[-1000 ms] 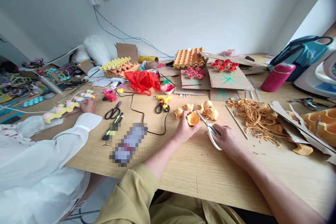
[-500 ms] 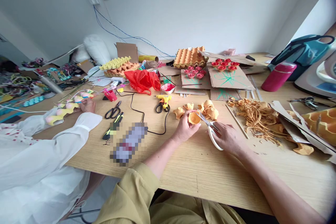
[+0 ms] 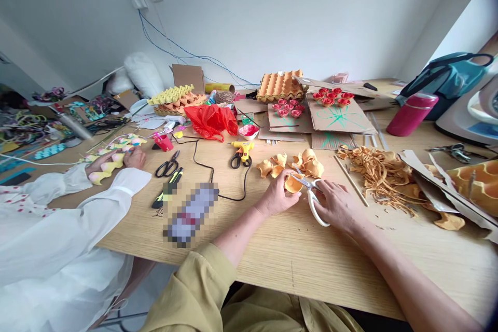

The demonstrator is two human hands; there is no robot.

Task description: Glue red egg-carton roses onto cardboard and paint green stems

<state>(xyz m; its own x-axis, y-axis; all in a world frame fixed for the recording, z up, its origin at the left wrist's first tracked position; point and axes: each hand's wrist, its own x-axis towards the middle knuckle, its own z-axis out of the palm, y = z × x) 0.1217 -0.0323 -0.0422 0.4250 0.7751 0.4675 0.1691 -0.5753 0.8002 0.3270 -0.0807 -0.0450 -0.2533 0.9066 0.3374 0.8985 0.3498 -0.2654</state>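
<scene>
Between the thumb and fingers of my left hand (image 3: 277,193) is an orange egg-carton cup (image 3: 293,183), tilted over. My right hand (image 3: 339,205) grips white-handled scissors (image 3: 318,212), with their blades spread at the cup's upper rim. Just behind my hands lie several cut egg-carton cups (image 3: 311,162), some partly hidden by my left hand. To the right of these cups rests a thin wooden stick (image 3: 351,180), beside a heap of orange carton trimmings (image 3: 377,171).
A yellow glue gun (image 3: 243,150), black scissors (image 3: 167,165) and a box cutter (image 3: 168,187) lie to the left. At far left, a person in white sleeves handles a painted carton strip (image 3: 107,168). Red paper flowers (image 3: 333,97) sit on cardboard behind; a pink bottle (image 3: 412,114) stands right.
The cup has tipped over and moved slightly right and down in my left hand. The scissors' blades have opened wider at its rim. The co-worker's carton strip has shifted right.
</scene>
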